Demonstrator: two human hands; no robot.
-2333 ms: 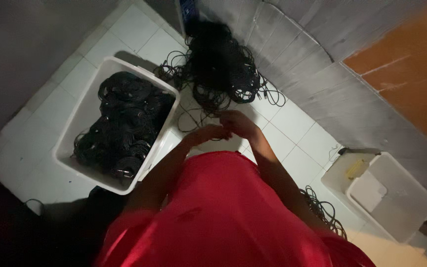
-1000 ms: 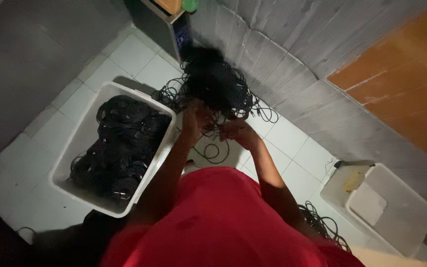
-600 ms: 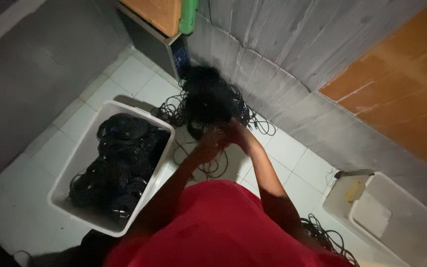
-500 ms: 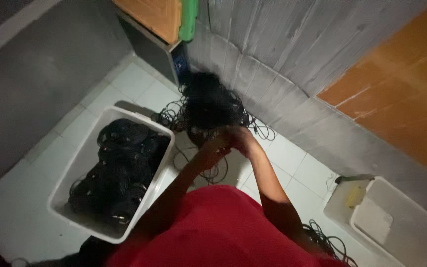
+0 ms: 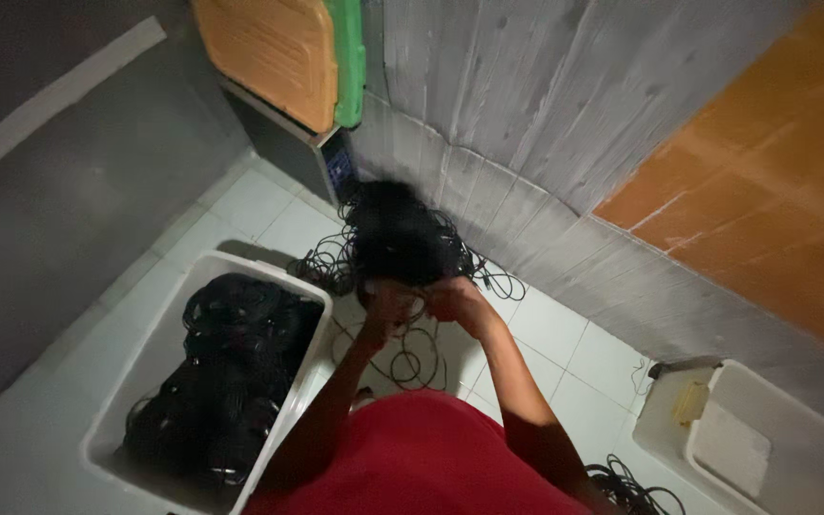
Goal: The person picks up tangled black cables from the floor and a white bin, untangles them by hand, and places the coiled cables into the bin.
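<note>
so i have both hands up against the near edge of the tangled heap of black cables (image 5: pixel 401 243), which sits on the white tiled floor (image 5: pixel 612 358) against the grey wall. my left hand (image 5: pixel 385 310) is closed around a loose black cable (image 5: pixel 410 355) pulled from the heap, and my right hand (image 5: pixel 455 300) pinches the same cable just beside it; how firmly each one grips i cannot tell in this dim light. the cable hangs in loops below the heap, trailing onto the floor. left of the heap stands a white tub (image 5: pixel 159 358) already packed with dark coiled cables. i judge this is the separating step: one cable is being worked free of the heap. next it calls for a steady pull while feeding the slack hand over hand, watching for snags
</note>
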